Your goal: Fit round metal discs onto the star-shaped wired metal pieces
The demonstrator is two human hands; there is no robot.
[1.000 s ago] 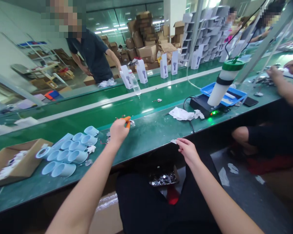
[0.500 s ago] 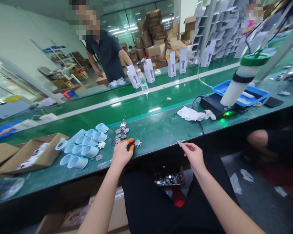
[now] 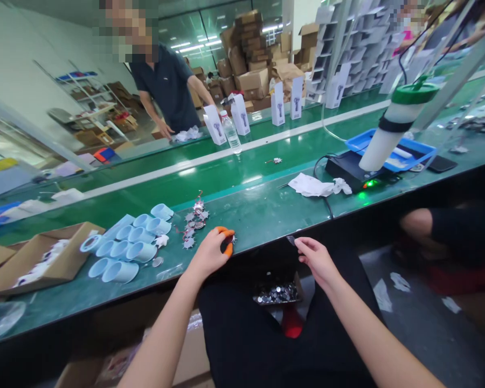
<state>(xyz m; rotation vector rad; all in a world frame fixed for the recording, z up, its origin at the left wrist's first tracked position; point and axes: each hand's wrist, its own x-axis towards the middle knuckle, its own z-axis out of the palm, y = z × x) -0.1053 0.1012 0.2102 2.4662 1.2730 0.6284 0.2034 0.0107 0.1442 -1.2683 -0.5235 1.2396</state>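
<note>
As I look down past the counter's front edge, the orange-covered fingers of my left hand curve around a round metal part near that edge; I cannot tell whether they grip it or only touch it. My right hand, just beyond the edge, pinches a small dark flat piece between thumb and forefinger. Ahead and left of my left hand lies a cluster of metal parts with red wires, then a white piece, a small disc, pale blue cups and an open cardboard box. Beyond my right hand, a black cable drops over the edge, with white tissue and a black box farther back. A white bottle with a green lid leans there, partly hiding a blue tray.
</note>
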